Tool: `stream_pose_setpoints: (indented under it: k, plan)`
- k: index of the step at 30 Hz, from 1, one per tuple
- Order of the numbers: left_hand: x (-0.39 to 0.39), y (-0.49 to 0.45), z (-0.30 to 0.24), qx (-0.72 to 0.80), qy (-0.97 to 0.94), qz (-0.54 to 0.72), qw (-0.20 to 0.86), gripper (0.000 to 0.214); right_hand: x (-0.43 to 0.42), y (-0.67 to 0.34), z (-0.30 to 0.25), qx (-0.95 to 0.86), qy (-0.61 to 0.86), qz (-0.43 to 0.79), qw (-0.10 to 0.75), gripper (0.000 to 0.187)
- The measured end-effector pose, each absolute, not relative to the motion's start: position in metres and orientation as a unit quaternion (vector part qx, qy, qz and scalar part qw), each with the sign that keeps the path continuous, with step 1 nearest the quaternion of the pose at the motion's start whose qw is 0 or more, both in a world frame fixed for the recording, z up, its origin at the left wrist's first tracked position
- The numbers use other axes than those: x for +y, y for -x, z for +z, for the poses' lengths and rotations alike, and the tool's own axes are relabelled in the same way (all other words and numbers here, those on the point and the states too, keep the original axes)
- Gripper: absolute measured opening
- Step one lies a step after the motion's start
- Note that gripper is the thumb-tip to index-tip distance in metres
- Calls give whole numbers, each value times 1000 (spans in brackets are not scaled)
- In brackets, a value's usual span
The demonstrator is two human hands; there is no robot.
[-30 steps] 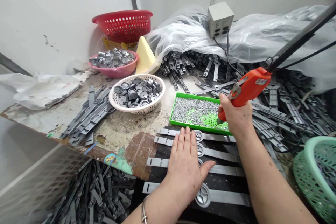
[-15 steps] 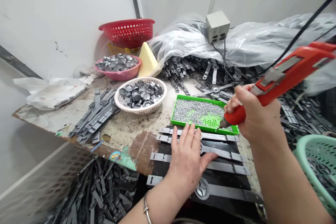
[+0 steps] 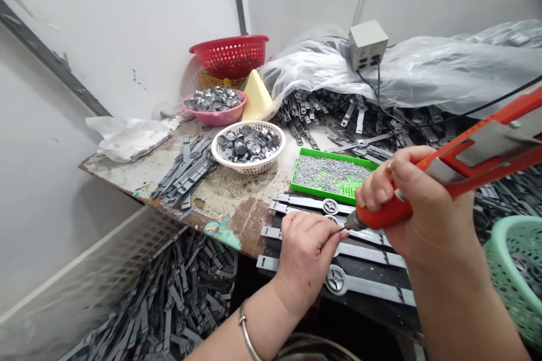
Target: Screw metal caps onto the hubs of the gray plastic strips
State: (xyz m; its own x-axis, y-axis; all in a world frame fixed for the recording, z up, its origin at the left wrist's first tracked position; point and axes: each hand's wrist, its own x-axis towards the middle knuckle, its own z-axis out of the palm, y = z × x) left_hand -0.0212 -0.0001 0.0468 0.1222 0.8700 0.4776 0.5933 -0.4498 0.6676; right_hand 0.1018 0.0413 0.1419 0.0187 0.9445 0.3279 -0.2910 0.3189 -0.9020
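Observation:
My right hand (image 3: 427, 214) is wrapped around an orange-red electric screwdriver (image 3: 478, 177), tilted with its tip down to the left. That tip meets the pinched thumb and forefinger of my left hand (image 3: 302, 254); whatever is between those fingertips is too small to make out. Several grey plastic strips with round spoked centres, such as the nearest strip (image 3: 372, 287), lie in rows on a black board (image 3: 368, 271) under my hands. My left hand covers part of the middle strips. Just behind them stands a green tray (image 3: 322, 193) of small silver screws (image 3: 330, 172).
A white basket (image 3: 249, 168) and a pink bowl (image 3: 215, 117) hold round grey parts. Loose strips (image 3: 186, 172) lie on the left. A grey power box (image 3: 368, 45) sits on plastic-covered strips behind. A mint-green basket (image 3: 512, 237) is at right; more strips (image 3: 186, 287) are heaped below the table edge.
My left hand has gone from lying spread over the strips to a pinch. The screwdriver tip has moved from above the screw tray to my left fingertips. The view has shifted slightly.

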Motion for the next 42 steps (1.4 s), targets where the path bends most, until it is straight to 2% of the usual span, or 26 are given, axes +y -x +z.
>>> stream_pose_setpoints:
  k: [14, 19, 25, 28, 35, 42]
  plan:
    - [-16, 29, 38, 488, -756, 409, 149, 10, 25, -95, 126, -491, 354, 477, 637, 21]
    - [-25, 26, 27, 519, -753, 394, 96, 31, 40, -99, 117, -492, 380, 420, 661, 21]
    - [-28, 17, 16, 535, -802, 245, 97, 73, 61, -97, 93, -512, 454, 344, 643, 23]
    - [-23, 16, 15, 529, -819, 195, 108, 84, 67, -97, 84, -515, 475, 350, 621, 26]
    - [-18, 13, 20, 534, -826, 115, 136, 91, 73, -94, 76, -511, 495, 341, 614, 28]
    - [-19, 14, 17, 530, -830, 104, 136, 85, 73, -93, 77, -531, 501, 313, 607, 30]
